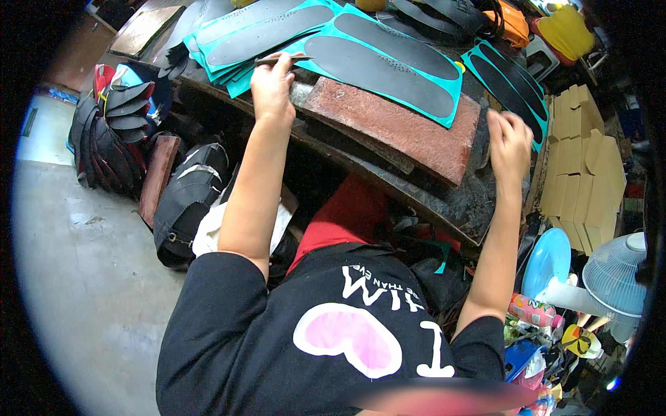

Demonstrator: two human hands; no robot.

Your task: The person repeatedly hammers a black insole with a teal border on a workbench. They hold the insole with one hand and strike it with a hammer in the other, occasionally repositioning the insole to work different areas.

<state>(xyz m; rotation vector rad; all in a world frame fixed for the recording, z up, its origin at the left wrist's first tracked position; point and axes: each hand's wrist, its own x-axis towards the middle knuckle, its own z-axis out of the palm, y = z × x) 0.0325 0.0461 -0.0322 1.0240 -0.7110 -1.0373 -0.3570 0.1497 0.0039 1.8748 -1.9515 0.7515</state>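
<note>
My left hand [272,90] is closed around a slim dark pointed tool [295,59], at the near left corner of a turquoise sheet [449,111]. This sheet carries long black sole shapes [378,69] and lies partly over a reddish-brown slab [409,135] on the workbench. To the right of the slab, my right hand [511,145] is raised with its fingers curled together. Whatever may be between those fingers cannot be made out. Another turquoise sheet with black soles [506,80] lies just beyond it.
More turquoise sheets [239,41] overlap at the bench's far left. Black soles stand bundled [111,135] on the floor at left, near a black bag [191,197]. Cardboard boxes [579,177], a blue lid-like disc [547,260] and a fan [617,277] crowd the right side.
</note>
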